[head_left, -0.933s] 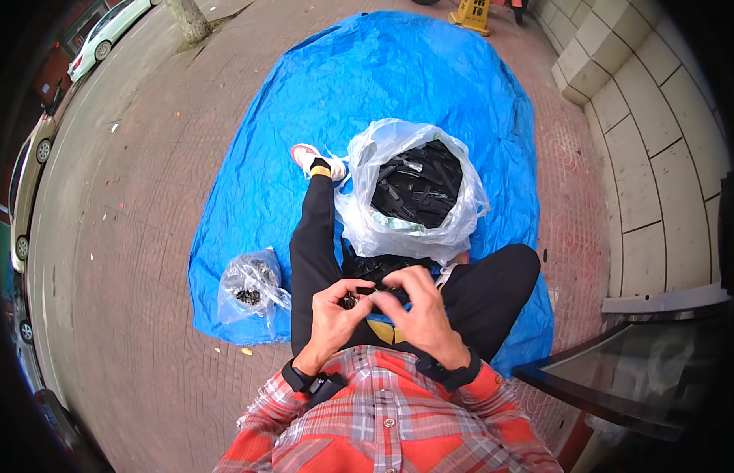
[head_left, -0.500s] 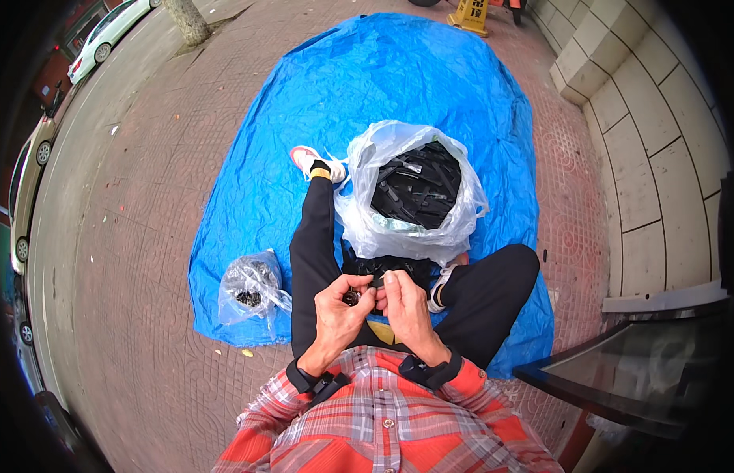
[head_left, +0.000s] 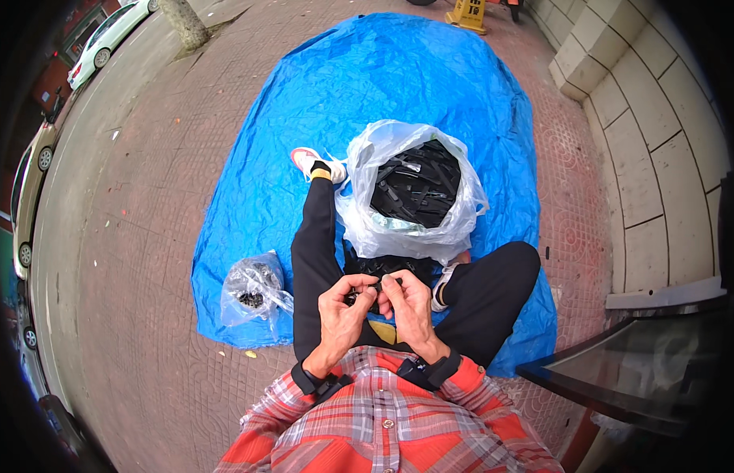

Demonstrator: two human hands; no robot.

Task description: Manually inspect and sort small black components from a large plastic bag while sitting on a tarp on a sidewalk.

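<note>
Close together in front of my body, my left hand [head_left: 345, 310] and my right hand [head_left: 409, 309] pinch a small black piece [head_left: 378, 285] between thumbs and fingertips. Its exact kind is too small to tell, and my fingers cover most of it. Just beyond them, a pile of black strip-like pieces [head_left: 394, 266] lies between my legs. Past that pile stands a translucent white plastic bag [head_left: 355, 205], its mouth wide, filled with flat black plastic-looking parts [head_left: 416, 185]. Outside my left leg sits a smaller clear bag [head_left: 252, 288] with small dark metallic bits.
A crinkled blue tarp [head_left: 398, 71] lies under me on the reddish paved ground [head_left: 146, 260]. To the right are a tiled wall [head_left: 643, 173] and a dark-framed glass panel [head_left: 619, 366]. A yellow sign [head_left: 468, 14] stands at the far edge; parked cars [head_left: 106, 39] line the left.
My fingertips have shifted slightly around the small black piece, the right hand's fingers spreading a little from the left's. The bags and pile have stayed put.
</note>
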